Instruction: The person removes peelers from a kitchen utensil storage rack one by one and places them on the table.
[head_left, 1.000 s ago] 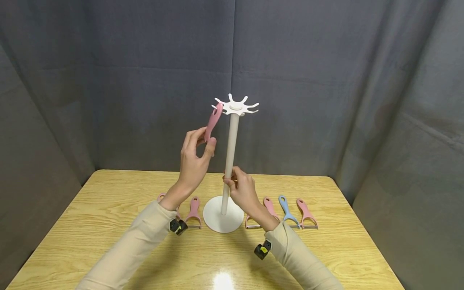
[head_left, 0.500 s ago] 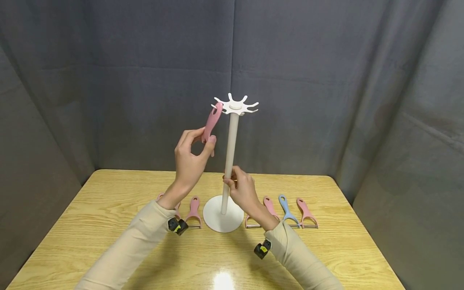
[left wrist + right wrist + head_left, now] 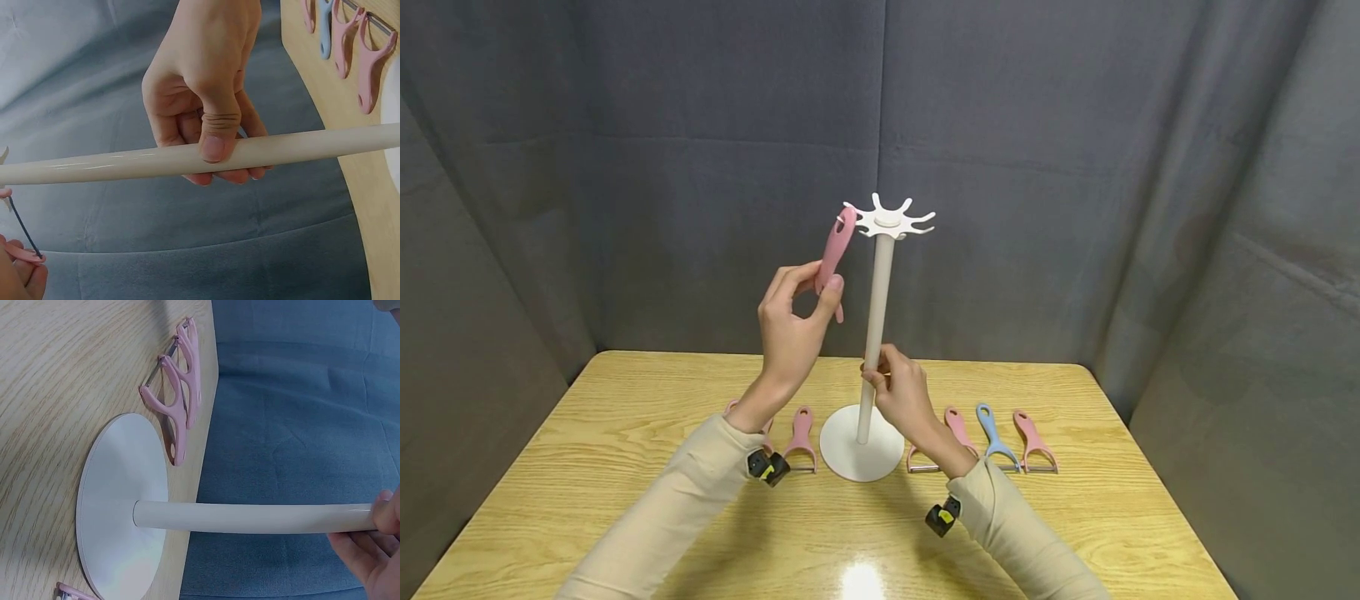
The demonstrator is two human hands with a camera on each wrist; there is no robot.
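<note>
My left hand [image 3: 792, 333] pinches a pink peeler [image 3: 837, 242] by its lower part between thumb and fingers. The handle's holed end points up at a left prong of the white rotating-style rack top [image 3: 887, 220]; a prong tip shows at the hole, but whether it passes through I cannot tell. Lower down, my right hand [image 3: 904, 396] grips the white pole [image 3: 877, 308] of the stand. In the left wrist view, the right thumb presses the pole [image 3: 312, 144] from one side, fingers curled behind. The round white base [image 3: 862, 467] sits flat on the table.
Right of the base lie pink peelers [image 3: 1030, 433] and a blue peeler [image 3: 989, 423], handles pointing away. More pink peelers [image 3: 802, 425] lie at its left, partly behind the left forearm. The wooden table [image 3: 865, 533] has grey curtains [image 3: 715, 208] behind and beside it.
My left hand and the pink peeler have shifted slightly left and up, toward the outer end of the prong. The right hand stays on the pole, and the stand has hardly moved.
</note>
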